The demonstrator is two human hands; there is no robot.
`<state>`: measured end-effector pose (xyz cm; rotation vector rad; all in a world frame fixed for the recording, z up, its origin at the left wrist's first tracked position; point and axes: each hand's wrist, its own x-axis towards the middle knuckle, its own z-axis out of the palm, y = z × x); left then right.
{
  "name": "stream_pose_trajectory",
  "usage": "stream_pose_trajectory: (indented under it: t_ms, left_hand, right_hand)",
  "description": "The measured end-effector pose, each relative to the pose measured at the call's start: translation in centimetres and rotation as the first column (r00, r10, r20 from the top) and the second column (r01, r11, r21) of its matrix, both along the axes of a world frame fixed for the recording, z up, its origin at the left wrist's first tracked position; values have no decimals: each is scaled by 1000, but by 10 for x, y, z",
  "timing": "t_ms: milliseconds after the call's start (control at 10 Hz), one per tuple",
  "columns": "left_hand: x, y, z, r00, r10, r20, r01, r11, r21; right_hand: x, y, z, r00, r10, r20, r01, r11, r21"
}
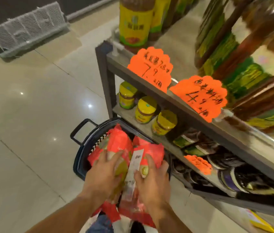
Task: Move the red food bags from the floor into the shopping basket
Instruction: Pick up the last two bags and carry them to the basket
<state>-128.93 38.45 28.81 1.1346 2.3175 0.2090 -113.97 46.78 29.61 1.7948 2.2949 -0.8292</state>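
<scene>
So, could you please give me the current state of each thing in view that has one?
Left hand: gripping a red bag over the basket.
Right hand: gripping a second red bag beside it.
Basket: on the floor, handle folded outward, bags partly inside.
Jars: upright on the shelf, lids on.
Price tags: hanging on the shelf edges.

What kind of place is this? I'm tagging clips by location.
Most likely a small grocery shop: grey metal shelves stocked with yellow-lidded jars, orange scalloped handwritten price tags, and a dark plastic shopping basket on the glossy tiled floor.
</scene>
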Motion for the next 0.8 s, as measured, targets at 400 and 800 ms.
stream_pose_trajectory:
  t_ms: [400, 800]
  left_hand:
    - [-123, 38, -205, 959, -133, 249, 136, 991, 7]
    - [-45, 31, -31, 790, -523, -319, 581, 805, 119]
  right_hand:
    - [-13, 48, -184, 873, -378, -309, 277, 905, -323]
    - [57, 10, -21, 998, -63, -22, 61, 997, -47]
